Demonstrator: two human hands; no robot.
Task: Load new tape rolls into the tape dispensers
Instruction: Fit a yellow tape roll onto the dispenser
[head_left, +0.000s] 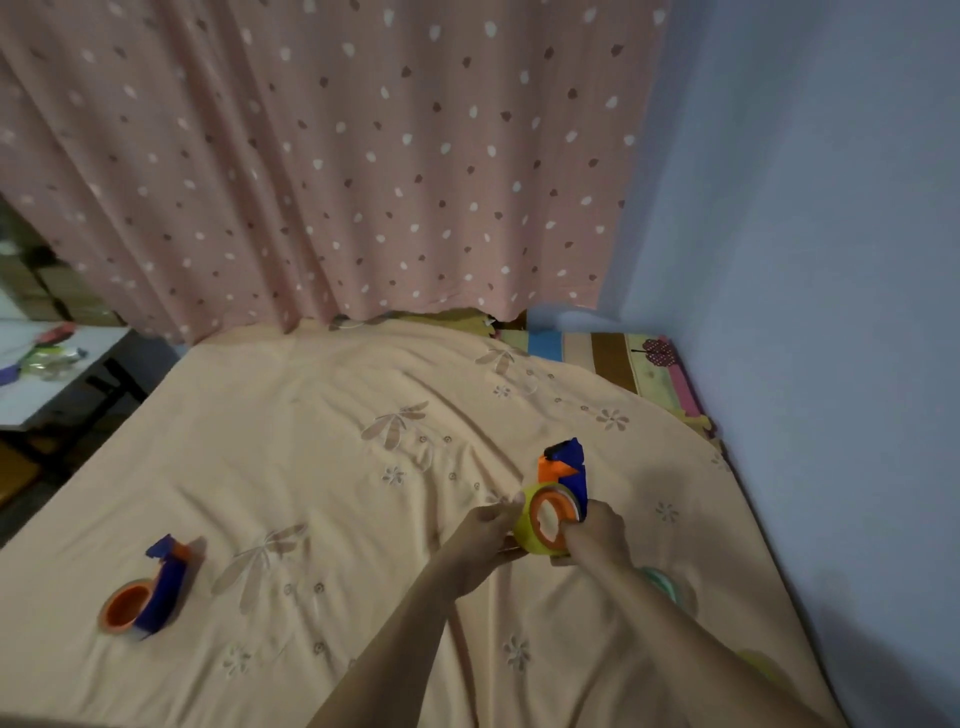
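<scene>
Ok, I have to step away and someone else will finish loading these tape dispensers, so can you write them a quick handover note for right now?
Left hand: pinching at the edge of the yellow tape roll, probably the tape's free end, though that is too small to tell.
Right hand: gripping the blue-and-orange dispenser upright on the bed sheet.
Done: the yellow roll sits on that dispenser's orange hub.
Second dispenser lies on the sheet to the left, untouched; whether it holds tape is unclear.
A greenish roll peeks out behind the right forearm.
Left: thread the tape to the cutter, then check the second dispenser.
</scene>
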